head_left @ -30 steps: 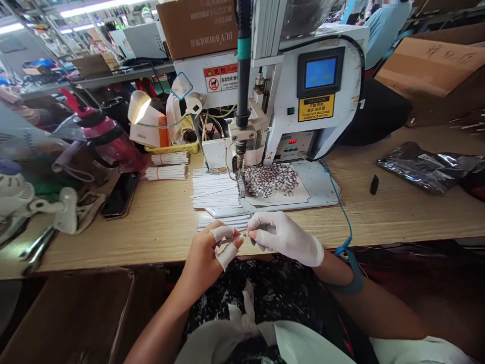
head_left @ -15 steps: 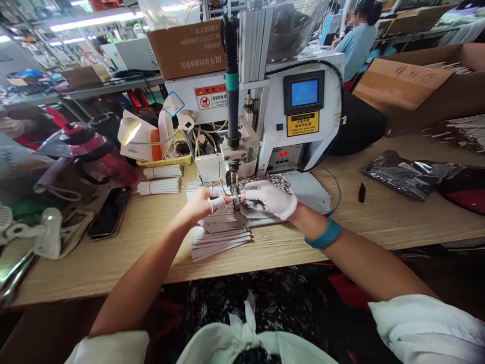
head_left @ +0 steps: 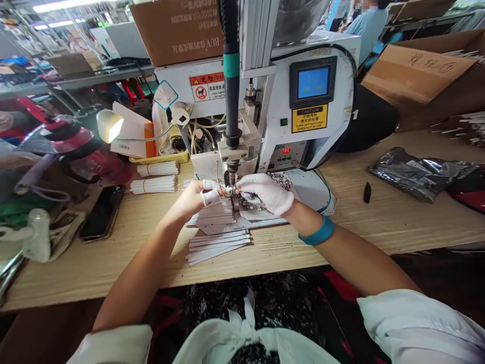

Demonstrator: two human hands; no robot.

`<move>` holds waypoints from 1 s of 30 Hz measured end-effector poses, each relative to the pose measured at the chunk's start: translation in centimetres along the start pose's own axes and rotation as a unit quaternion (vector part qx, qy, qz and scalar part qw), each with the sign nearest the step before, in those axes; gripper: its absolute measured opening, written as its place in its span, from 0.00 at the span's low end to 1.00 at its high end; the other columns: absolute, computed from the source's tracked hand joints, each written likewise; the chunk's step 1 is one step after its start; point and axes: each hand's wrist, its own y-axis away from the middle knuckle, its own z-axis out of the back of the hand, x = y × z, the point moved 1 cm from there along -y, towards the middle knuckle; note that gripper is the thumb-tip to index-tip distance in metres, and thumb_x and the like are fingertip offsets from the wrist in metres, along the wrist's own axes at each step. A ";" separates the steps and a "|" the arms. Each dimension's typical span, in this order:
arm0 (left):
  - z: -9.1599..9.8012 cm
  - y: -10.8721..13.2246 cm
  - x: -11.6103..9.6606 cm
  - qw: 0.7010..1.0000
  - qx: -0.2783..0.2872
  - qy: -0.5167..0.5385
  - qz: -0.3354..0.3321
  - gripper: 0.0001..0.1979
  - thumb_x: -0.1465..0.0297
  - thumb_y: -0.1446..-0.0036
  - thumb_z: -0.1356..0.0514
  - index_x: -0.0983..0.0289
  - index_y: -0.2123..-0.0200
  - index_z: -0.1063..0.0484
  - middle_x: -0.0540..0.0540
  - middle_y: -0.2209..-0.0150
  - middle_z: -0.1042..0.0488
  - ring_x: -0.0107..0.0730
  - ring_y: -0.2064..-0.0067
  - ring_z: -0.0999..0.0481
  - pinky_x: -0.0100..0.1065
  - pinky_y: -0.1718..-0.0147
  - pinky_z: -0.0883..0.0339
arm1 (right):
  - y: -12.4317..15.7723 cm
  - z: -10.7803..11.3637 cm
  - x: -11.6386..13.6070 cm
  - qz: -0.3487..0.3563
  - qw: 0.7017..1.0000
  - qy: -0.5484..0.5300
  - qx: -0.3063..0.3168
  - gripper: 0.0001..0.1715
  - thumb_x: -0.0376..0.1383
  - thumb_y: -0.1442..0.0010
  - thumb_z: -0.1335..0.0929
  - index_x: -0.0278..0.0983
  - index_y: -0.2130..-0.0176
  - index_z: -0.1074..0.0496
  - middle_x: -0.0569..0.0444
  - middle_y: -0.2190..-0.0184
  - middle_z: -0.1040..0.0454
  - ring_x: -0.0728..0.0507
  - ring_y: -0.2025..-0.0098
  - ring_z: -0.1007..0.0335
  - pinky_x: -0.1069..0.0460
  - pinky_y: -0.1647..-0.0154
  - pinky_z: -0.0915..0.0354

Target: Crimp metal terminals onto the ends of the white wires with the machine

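My left hand (head_left: 193,198), with white finger cots on its fingers, and my right hand (head_left: 265,193), in a white glove, meet just below the tip of a soldering machine's head (head_left: 232,166). Their fingertips pinch a small thin wire piece (head_left: 230,189), partly hidden by the fingers. Under my hands lies a white machine base plate (head_left: 308,189). A loose stack of flat white strips (head_left: 217,243) sits on the wooden bench in front of it, near my left wrist. A blue wristband (head_left: 316,231) circles my right wrist.
Two tied bundles of white strips (head_left: 154,177) lie left of the machine, near a desk lamp (head_left: 109,125) and a phone (head_left: 102,212). A silvery black bag (head_left: 413,174) lies on the right. A co-worker in light blue (head_left: 367,28) sits beyond the machine.
Both hands have moved forward from the bench's near edge to beneath the machine's tip. They stay close together, and the view has shifted with them.
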 end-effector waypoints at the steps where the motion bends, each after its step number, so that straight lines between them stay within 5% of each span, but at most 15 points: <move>1: 0.0 0.0 0.0 1.000 0.001 -0.001 0.002 0.18 0.60 0.58 0.36 0.65 0.83 0.39 0.44 0.82 0.46 0.20 0.78 0.50 0.28 0.78 0.57 | 0.0 0.0 0.0 0.002 1.000 -0.001 0.003 0.07 0.35 0.61 0.31 0.32 0.80 0.32 0.60 0.87 0.41 0.55 0.83 0.50 0.57 0.83 0.58; 22: -0.1 0.1 -0.3 1.000 0.015 0.018 0.002 0.16 0.61 0.56 0.36 0.66 0.81 0.36 0.45 0.82 0.45 0.21 0.78 0.49 0.28 0.78 0.57 | 0.3 0.2 0.4 -0.006 0.999 0.009 0.042 0.06 0.35 0.56 0.33 0.33 0.76 0.32 0.62 0.87 0.42 0.56 0.87 0.55 0.56 0.85 0.63; 26: 0.1 0.0 0.0 1.000 0.007 0.005 0.006 0.15 0.61 0.57 0.36 0.66 0.81 0.35 0.45 0.83 0.44 0.20 0.79 0.48 0.27 0.79 0.56 | 0.3 1.4 0.8 0.058 0.982 0.178 -0.018 0.08 0.37 0.54 0.33 0.33 0.76 0.30 0.58 0.83 0.36 0.51 0.80 0.44 0.55 0.80 0.52; 30: -0.1 0.5 0.2 0.999 -0.002 -0.028 0.037 0.14 0.60 0.59 0.35 0.66 0.78 0.30 0.46 0.84 0.38 0.21 0.80 0.43 0.26 0.80 0.50 | 0.8 2.8 0.8 0.110 0.889 0.444 -0.029 0.10 0.38 0.52 0.31 0.35 0.80 0.28 0.55 0.79 0.30 0.47 0.73 0.38 0.52 0.71 0.47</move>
